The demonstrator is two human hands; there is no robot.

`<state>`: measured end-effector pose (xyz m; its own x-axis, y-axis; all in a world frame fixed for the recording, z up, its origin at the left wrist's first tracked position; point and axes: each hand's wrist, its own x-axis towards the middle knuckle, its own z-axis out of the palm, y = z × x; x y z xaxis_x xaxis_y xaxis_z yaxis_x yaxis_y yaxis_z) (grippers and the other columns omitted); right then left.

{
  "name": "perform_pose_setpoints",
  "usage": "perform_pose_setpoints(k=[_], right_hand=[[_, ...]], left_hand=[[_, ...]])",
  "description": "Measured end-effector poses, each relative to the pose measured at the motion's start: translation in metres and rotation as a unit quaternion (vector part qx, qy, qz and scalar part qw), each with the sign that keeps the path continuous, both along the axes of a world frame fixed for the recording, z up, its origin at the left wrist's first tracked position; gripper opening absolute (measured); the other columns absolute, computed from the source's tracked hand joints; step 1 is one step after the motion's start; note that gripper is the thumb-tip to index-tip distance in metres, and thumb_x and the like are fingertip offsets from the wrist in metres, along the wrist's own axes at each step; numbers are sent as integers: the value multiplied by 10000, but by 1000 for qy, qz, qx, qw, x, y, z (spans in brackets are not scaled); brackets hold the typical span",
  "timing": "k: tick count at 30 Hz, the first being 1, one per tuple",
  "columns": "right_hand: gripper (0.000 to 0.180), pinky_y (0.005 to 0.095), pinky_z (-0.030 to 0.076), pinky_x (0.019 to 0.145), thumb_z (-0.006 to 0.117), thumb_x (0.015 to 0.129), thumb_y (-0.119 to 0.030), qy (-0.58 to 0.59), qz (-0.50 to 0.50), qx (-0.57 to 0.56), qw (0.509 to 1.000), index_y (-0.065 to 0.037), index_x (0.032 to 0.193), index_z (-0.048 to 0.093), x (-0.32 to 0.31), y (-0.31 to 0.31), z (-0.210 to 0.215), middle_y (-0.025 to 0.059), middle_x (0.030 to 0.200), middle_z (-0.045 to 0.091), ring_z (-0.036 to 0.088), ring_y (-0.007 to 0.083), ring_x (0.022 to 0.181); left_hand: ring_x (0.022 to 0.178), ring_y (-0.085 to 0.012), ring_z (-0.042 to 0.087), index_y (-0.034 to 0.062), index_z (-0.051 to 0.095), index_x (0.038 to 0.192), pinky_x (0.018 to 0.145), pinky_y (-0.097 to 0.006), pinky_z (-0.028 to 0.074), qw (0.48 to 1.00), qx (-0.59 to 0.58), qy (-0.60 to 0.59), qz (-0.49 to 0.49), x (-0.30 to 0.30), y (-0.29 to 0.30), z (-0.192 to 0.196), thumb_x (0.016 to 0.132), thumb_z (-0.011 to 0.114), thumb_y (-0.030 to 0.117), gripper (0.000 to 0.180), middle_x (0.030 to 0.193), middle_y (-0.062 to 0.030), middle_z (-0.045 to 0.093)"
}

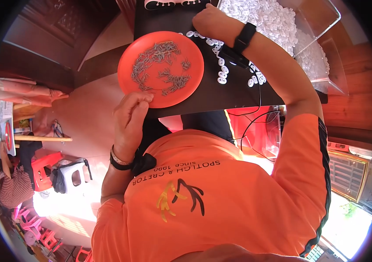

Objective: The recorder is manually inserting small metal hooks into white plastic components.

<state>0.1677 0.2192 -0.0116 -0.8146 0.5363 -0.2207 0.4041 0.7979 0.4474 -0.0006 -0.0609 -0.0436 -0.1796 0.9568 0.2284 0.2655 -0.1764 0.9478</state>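
Observation:
A round red plate [162, 97] sits on the dark table, with many small grey nail-like pins [176, 81] scattered across it. My left hand [131, 114] is at the plate's near left rim, thumb and fingers pinched together. Whatever may be between those fingertips is too small to make out. Farther off to the right, my right hand [213, 22] is curled closed beside a big heap of small white oval plastic pieces [266, 19]. Its fingers hide anything they may hold. Loose white pieces [222, 74] form a line on the table below that hand.
A clear plastic bin [325, 65] stands at the right, white pieces around it. Black cables [260, 94] hang over the near table edge [221, 107]. A pink-and-black object [175, 3] lies at the far edge. Stools [76, 174] and another person [15, 187] are at the left.

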Motion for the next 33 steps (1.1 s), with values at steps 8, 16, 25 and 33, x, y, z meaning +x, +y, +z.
perform_pose_setpoints(k=[8,16,25,33], right_hand=[[258,337,395,916,625,707,-108,109,162,99,976,-6,940,578,50,-29,-33,75,906,587,552,200,929],[319,321,463,859,559,754,-25,126,111,-29,985,-41,1072,572,57,-35,-7,68,980,572,555,227,956],[539,337,486,878,530,799,-15,146,174,-78,971,-75,1326,428,20,-31,-21,95,1361,448,470,255,1214],[509,311,481,888,510,786,31,63,106,-60,991,-44,1288,468,69,-60,10,88,1333,483,513,233,1166]], left_hand=[[855,-184,595,-41,611,903,765,-276,440,1000,4,17,8,-11,-1,-6,873,518,88,162,880,-107,639],[838,-178,600,-50,619,890,769,-276,448,999,-21,33,26,-18,-7,1,861,498,59,166,862,-114,645],[804,-161,600,-52,621,905,746,-271,455,999,-20,9,41,-25,-16,4,864,495,59,173,860,-113,647],[774,-169,594,-44,609,881,715,-272,452,999,4,7,41,-37,-14,2,870,508,77,158,811,-102,629]])
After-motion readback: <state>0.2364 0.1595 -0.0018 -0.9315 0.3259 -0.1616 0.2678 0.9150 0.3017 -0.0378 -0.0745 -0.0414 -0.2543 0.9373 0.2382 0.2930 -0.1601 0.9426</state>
